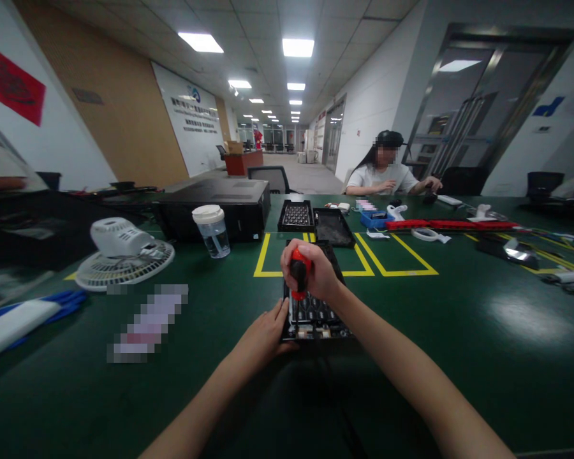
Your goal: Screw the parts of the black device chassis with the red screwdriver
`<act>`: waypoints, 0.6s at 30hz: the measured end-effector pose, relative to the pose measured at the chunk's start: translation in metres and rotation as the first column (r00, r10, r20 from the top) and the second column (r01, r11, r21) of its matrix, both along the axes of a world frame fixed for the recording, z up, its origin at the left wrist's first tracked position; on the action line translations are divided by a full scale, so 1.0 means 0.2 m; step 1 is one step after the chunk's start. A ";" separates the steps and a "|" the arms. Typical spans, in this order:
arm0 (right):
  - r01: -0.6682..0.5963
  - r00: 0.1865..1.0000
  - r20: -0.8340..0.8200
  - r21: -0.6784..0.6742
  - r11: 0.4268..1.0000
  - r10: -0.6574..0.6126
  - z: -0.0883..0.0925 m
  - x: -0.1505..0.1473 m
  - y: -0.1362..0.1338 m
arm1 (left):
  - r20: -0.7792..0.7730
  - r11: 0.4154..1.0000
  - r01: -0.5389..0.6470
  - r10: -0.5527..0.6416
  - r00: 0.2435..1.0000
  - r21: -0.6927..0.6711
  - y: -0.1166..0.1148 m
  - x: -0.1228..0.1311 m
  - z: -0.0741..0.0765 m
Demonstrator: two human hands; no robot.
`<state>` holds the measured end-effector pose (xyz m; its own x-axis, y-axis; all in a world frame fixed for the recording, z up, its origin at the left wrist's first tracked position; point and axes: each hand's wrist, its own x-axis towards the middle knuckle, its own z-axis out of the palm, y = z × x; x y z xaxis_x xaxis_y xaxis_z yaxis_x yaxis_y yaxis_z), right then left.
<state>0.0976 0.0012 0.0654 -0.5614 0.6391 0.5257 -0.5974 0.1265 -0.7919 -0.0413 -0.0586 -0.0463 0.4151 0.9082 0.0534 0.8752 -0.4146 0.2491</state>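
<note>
In the head view, my right hand (324,273) is wrapped round the red and black handle of a screwdriver (299,285). The shaft points down at the near left part of an open black case (316,311), which has rows of round recesses and a pale strip with small parts along its near edge. Whether the tip sits in a screw is too small to tell. My left hand (266,328) grips the case by its near left edge, with the fingers along the side and the thumb low at the corner.
Beyond the case lie a black tray with round cells (296,215) and a black lid (333,227). To the left stand a lidded cup (212,231), a white fan (124,255) and a large black box (215,204). A blue bin (377,218) is near a seated person (387,172).
</note>
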 end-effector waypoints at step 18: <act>-0.076 0.996 0.034 -0.098 0.992 0.080 0.00 0.01 0.00 | 0.011 1.000 -0.005 0.005 1.000 0.009 0.00 -0.01 -0.02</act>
